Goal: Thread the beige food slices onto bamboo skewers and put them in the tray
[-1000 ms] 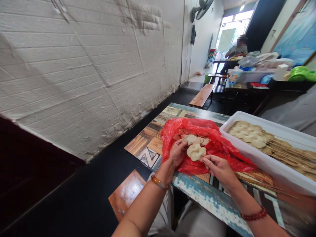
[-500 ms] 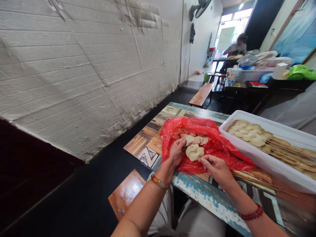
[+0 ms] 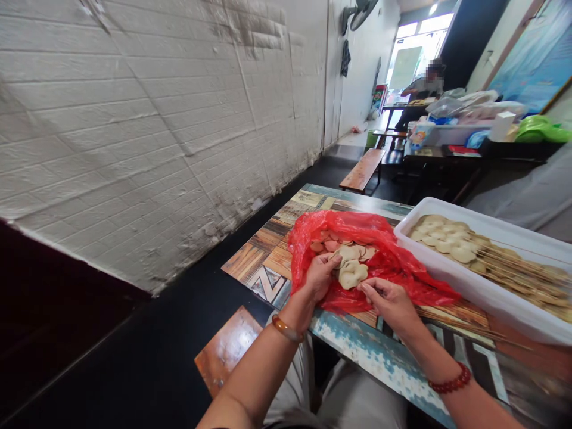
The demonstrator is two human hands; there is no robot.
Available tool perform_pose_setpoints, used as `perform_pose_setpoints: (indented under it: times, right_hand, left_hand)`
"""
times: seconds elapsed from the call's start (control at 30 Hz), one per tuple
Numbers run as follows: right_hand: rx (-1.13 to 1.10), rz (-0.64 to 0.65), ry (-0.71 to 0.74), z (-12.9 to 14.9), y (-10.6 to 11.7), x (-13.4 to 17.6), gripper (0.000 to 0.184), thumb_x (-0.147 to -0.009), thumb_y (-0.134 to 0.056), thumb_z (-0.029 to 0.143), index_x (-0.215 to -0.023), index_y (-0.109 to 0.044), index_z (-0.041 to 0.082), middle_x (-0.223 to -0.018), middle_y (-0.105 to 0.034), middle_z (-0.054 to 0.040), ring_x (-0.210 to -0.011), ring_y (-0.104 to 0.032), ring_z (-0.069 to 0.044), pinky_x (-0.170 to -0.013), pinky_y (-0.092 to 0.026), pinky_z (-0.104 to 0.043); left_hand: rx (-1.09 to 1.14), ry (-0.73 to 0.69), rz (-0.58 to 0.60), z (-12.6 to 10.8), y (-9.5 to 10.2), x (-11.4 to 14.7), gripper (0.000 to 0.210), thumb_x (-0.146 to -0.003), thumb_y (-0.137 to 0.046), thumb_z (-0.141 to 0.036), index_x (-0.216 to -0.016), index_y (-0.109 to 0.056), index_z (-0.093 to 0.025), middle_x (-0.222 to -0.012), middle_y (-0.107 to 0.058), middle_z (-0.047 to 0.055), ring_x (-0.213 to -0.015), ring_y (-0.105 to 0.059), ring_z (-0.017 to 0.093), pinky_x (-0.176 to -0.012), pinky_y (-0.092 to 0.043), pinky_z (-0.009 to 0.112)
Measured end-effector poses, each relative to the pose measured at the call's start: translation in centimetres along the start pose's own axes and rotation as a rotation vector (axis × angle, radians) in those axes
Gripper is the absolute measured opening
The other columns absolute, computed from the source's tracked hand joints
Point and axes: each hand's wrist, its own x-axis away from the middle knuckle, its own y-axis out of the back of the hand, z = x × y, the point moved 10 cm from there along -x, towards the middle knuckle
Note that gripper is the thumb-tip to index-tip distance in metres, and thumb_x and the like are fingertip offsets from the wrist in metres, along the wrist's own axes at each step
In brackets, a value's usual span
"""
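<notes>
A red plastic bag [image 3: 357, 221] lies spread on the table with many thin, pale round slices [image 3: 328, 245] in it. Over its opening, my left hand [image 3: 320, 275] is closed on a few slices between thumb and fingers. A small overlapping cluster of slices [image 3: 353, 274] hangs between my two hands. My right hand [image 3: 389, 302] is pinched at the lower right edge of this cluster, seemingly on a thin bamboo skewer that its fingers mostly hide. Loose bamboo skewers [image 3: 473, 327] lie on the table right of that hand.
To the right, a white plastic tub [image 3: 504, 221] holds skewered slices [image 3: 451, 235], sticks pointing right. The patterned table [image 3: 286, 250] has a worn blue edge. A stool [image 3: 230, 348] stands lower left, a bench [image 3: 363, 170] beyond. Another person [image 3: 424, 83] sits far back.
The whole view has shifted slightly. Both hands keep nearly the same places, and the slice cluster between them has tilted a little.
</notes>
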Motion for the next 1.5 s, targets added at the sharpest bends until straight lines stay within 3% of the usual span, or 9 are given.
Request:
perform_pose_setpoints:
  times: [0.23,0.43,0.63,0.93,1.13,1.5]
  right_hand:
    - [-0.092,0.012,-0.064,-0.7,0.2,0.0,0.036,-0.077,-0.056,0.05,-0.075,-0.062,0.015,-0.053,-0.049,0.0033,-0.042,-0.039,-0.007,-0.04,-0.029,-0.02]
    - [-0.103,-0.013,-0.057,-0.5,0.5,0.0,0.036,-0.078,-0.056,0.051,-0.078,-0.064,0.015,-0.053,-0.048,0.0037,-0.042,-0.039,-0.008,-0.04,-0.029,-0.02]
    - [0.073,-0.062,0.058,0.7,0.9,0.1,0.035,-0.081,-0.051,0.047,-0.078,-0.065,0.016,-0.056,-0.053,0.0011,-0.045,-0.045,-0.01,-0.042,-0.034,-0.021]
    - [0.289,-0.088,0.212,2.6,0.8,0.5,0.032,-0.086,-0.045,0.04,-0.079,-0.065,0.016,-0.064,-0.062,-0.0031,-0.059,-0.057,-0.016,-0.054,-0.042,-0.024]
    - [0.374,-0.13,0.28,3.4,1.1,0.7,0.03,-0.087,-0.043,0.036,-0.077,-0.065,0.017,-0.068,-0.065,-0.0038,-0.063,-0.06,-0.017,-0.06,-0.044,-0.026]
    - [0.628,-0.166,0.468,4.6,0.5,1.7,0.026,-0.092,-0.039,0.028,-0.084,-0.063,0.02,-0.082,-0.068,-0.0081,-0.074,-0.063,-0.019,-0.072,-0.046,-0.032]
  left_hand:
    - [0.011,0.042,0.023,-0.1,-0.3,0.4,0.043,-0.061,-0.075,-0.042,-0.089,-0.062,-0.012,-0.074,-0.064,0.004,-0.056,-0.058,0.011,-0.058,-0.046,0.024]
    - [0.039,0.008,0.06,-0.7,-0.9,0.8,0.04,-0.055,-0.08,-0.028,-0.087,-0.06,-0.014,-0.082,-0.064,0.004,-0.068,-0.061,0.014,-0.065,-0.05,0.028]
    - [0.055,-0.012,0.019,-0.7,-0.4,0.6,0.033,-0.056,-0.079,-0.027,-0.079,-0.059,-0.013,-0.076,-0.065,0.003,-0.062,-0.06,0.012,-0.061,-0.048,0.024]
    - [0.036,-0.014,-0.013,-0.6,0.0,0.4,0.034,-0.058,-0.076,-0.031,-0.082,-0.056,-0.016,-0.075,-0.063,0.001,-0.058,-0.057,0.011,-0.055,-0.046,0.023]
    - [0.102,-0.077,0.005,-1.0,-0.1,0.2,0.032,-0.054,-0.079,-0.026,-0.074,-0.057,-0.014,-0.054,-0.05,-0.006,-0.049,-0.046,0.005,-0.056,-0.042,0.019]
    - [0.125,0.022,0.044,-0.5,-0.5,0.4,0.037,-0.055,-0.079,-0.024,-0.086,-0.062,-0.013,-0.081,-0.066,0.004,-0.069,-0.061,0.013,-0.068,-0.046,0.025]
